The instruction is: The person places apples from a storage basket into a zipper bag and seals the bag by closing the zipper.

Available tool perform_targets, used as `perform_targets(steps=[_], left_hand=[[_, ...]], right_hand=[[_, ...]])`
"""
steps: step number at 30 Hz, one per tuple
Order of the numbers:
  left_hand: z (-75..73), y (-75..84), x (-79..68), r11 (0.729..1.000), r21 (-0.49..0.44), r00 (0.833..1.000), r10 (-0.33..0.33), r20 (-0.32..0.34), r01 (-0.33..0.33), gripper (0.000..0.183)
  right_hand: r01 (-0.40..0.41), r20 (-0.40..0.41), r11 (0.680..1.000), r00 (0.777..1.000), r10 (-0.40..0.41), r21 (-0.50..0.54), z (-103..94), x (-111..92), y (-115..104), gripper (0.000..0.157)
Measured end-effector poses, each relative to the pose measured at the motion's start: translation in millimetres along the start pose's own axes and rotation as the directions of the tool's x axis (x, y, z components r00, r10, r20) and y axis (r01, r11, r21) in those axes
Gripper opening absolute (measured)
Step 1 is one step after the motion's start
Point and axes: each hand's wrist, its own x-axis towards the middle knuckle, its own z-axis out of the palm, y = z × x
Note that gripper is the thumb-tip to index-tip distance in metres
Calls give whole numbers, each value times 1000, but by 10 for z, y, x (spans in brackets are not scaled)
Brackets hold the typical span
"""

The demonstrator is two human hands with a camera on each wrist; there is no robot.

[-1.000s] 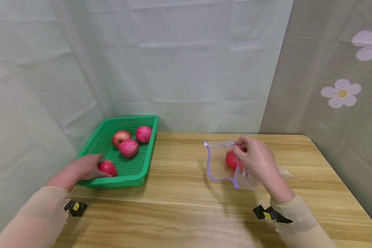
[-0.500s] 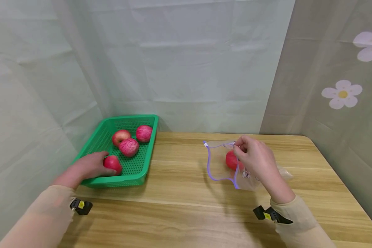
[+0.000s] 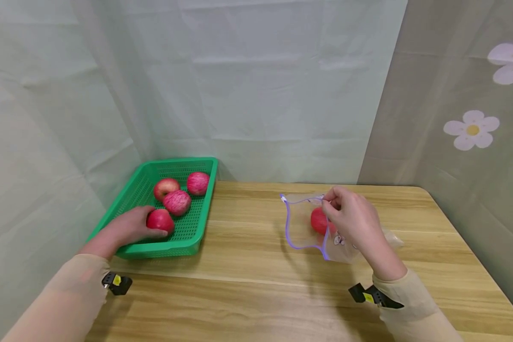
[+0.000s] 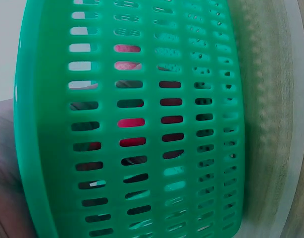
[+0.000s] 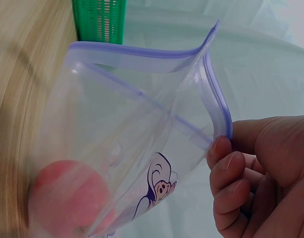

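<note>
Inside the green plastic basket (image 3: 184, 249), my left hand (image 3: 130, 227) holds a red apple (image 3: 160, 222), thumb on the near side and fingers on the far side. The left wrist view shows mostly the basket's slotted wall (image 4: 142, 109), with red showing through the slots. On the right, my right hand (image 3: 355, 216) pinches the purple-edged rim of a clear zip bag (image 5: 142, 99) between thumb and forefinger. The bag's mouth gapes toward the left. One red apple (image 5: 70, 198) lies inside it, seen through the film.
Several more apples sit farther back in the basket, among them a streaked pink apple (image 3: 177, 203) close to the held one. The wooden table (image 3: 248, 275) spans between basket and bag. Pale cloth (image 3: 261, 95) hangs behind; a flowered cloth (image 3: 453, 166) hangs at right.
My left hand has moved right and slightly away from me inside the basket, carrying the apple toward the other apples. The right hand and the bag have stayed in place.
</note>
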Motion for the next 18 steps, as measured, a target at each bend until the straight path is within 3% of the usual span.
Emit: perform_targets(steps=[18], left_hand=[[9, -24, 9, 998, 16, 998, -60, 23, 59, 59]], right_hand=[[1, 0, 1000, 1000, -1, -1, -8, 2, -8, 7]])
